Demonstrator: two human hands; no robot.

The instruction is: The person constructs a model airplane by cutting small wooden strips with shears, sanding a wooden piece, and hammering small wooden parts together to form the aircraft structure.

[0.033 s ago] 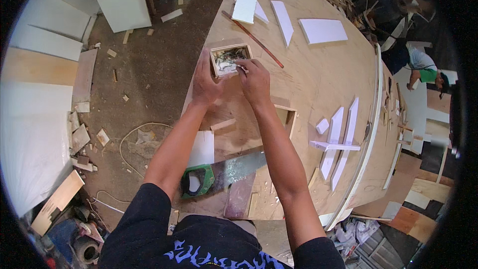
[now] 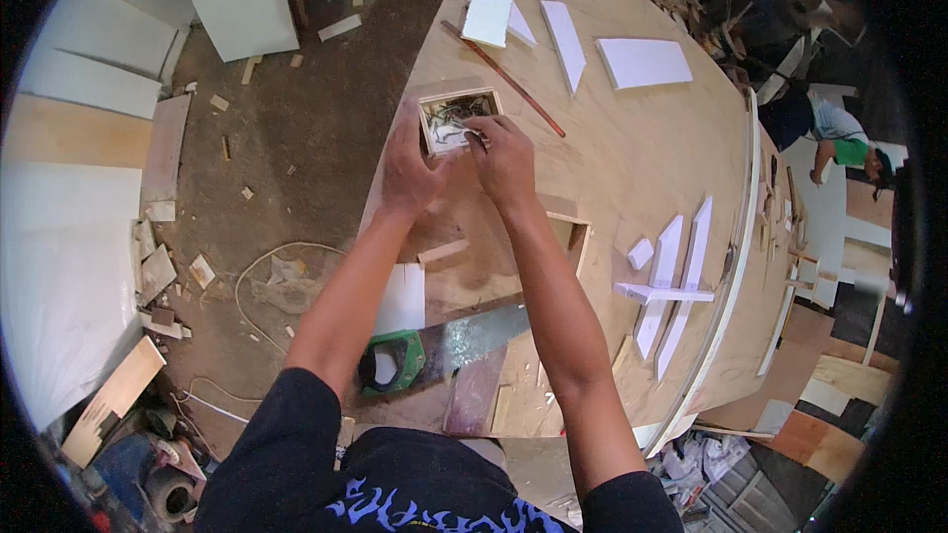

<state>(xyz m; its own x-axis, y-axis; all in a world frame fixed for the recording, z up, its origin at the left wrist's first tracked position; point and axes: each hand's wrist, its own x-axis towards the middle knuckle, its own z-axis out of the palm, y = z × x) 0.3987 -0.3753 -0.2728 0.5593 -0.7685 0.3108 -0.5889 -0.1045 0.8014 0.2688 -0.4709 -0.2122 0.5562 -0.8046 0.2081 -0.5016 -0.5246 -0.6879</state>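
Observation:
My left hand (image 2: 410, 168) grips the left side of a small open wooden box (image 2: 456, 93) holding loose thin metal pieces. My right hand (image 2: 504, 163) has its fingers pinched at the box's near right corner, over the contents; what they hold is too small to make out. Below my hands lie a small wood block (image 2: 441, 251), a white board piece (image 2: 400, 291) and a handsaw (image 2: 393, 360) with a green handle. A larger open wooden box (image 2: 582, 249) is partly hidden behind my right forearm.
The plywood table (image 2: 671, 138) bears several white cut pieces (image 2: 642, 61) and a thin reddish stick (image 2: 504, 77). At the far right a co-worker (image 2: 825, 123) bends over boards. Panels (image 2: 69, 227) stand at the left; offcuts and a cord (image 2: 257, 266) lie on the floor.
My right fingers have shifted very slightly to the left within the box. The view has moved a little; otherwise the scene looks the same.

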